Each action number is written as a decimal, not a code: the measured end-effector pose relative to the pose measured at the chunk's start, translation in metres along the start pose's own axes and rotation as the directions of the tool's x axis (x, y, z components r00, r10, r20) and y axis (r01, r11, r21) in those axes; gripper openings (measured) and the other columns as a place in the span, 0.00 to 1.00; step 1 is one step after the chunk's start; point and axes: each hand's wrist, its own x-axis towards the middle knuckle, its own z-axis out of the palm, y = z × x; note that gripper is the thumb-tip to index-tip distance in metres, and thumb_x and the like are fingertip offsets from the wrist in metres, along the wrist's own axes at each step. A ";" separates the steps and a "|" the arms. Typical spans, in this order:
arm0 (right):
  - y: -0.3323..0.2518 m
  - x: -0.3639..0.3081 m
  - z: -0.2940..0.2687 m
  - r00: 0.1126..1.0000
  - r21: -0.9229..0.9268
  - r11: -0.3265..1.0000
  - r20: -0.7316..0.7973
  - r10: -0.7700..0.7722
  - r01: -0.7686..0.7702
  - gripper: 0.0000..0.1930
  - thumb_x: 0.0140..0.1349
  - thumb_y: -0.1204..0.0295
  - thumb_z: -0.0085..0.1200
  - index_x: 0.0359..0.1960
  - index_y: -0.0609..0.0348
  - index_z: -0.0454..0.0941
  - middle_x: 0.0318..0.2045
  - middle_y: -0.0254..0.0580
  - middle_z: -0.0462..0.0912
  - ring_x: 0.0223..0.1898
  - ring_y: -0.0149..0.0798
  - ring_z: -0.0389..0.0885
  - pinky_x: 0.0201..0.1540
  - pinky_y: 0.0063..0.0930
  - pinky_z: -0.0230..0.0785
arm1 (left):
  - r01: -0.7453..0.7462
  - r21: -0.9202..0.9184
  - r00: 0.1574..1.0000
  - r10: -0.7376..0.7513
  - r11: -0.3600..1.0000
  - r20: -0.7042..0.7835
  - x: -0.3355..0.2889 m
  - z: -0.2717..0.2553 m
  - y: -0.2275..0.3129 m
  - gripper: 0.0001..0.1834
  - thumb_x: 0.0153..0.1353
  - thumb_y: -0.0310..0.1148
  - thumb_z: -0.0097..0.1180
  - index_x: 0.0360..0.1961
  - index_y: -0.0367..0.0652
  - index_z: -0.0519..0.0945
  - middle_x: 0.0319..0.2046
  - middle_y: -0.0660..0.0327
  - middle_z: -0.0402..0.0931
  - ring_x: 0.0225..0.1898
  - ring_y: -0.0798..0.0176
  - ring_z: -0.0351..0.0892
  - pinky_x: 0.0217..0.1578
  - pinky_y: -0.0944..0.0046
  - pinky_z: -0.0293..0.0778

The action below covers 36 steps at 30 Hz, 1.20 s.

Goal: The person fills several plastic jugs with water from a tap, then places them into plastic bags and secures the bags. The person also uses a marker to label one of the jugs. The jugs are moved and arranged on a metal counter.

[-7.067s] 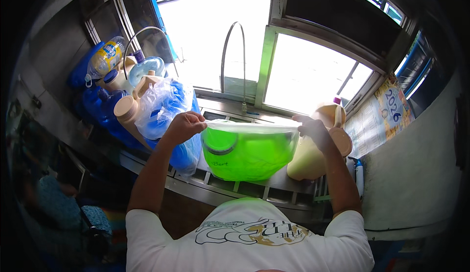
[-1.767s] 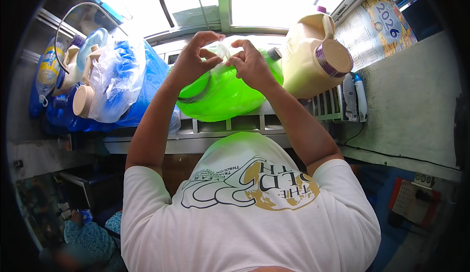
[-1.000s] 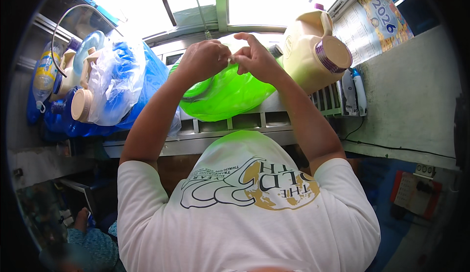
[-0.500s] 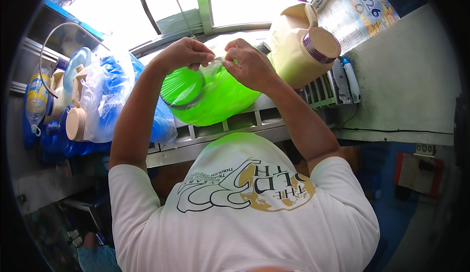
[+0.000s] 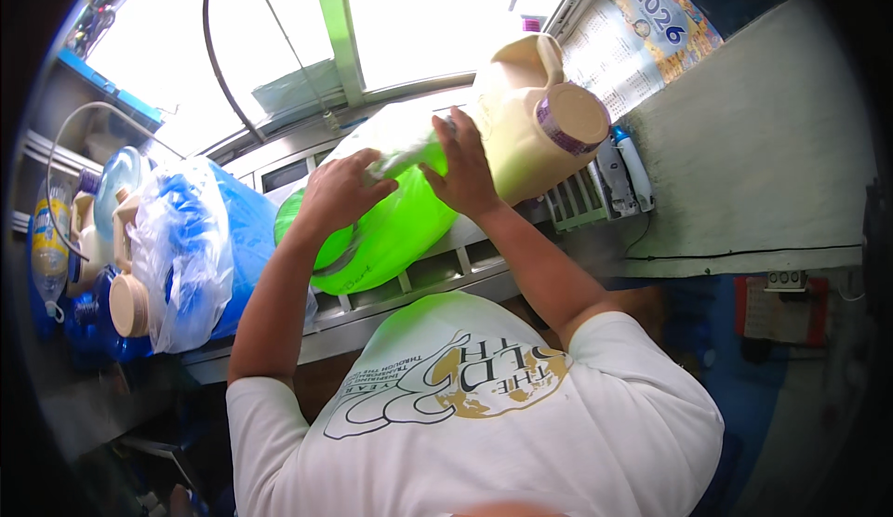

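Observation:
A bright green plastic container (image 5: 409, 238) lies on a metal slatted counter in front of me, with a round end toward the left and thin clear plastic over it. My left hand (image 5: 342, 189) bends over the top left of it, its fingertips on the bunched clear plastic (image 5: 407, 156). On the far right side, my right hand (image 5: 463, 168) rests against the container, thumb and fingers spread apart. Some fingertips are hidden by the plastic, and the container's exact kind cannot be made out.
Close by on the right stands a large cream jug (image 5: 526, 135) with a purple-edged lid. To the left are a blue bundle in clear plastic (image 5: 191, 247), more jugs and a yellow-labelled bottle (image 5: 51, 247). A bright window lies beyond; a calendar (image 5: 642, 38) hangs on the right wall.
My hands have gone from pinching the plastic together above the container to lying lower and wider apart on it. The container appears turned, with handwriting showing. The whole view has shifted.

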 end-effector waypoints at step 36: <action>0.488 0.237 -0.007 0.621 0.385 0.513 0.648 0.442 -0.767 0.40 0.64 0.33 0.43 0.60 0.58 0.71 0.65 0.56 0.67 0.74 0.54 0.52 0.73 0.56 0.36 | 0.371 -0.580 0.782 -0.581 0.725 -0.227 -0.116 0.174 -0.045 0.34 0.47 0.28 0.76 0.56 0.39 0.76 0.52 0.56 0.78 0.53 0.57 0.77 0.54 0.57 0.73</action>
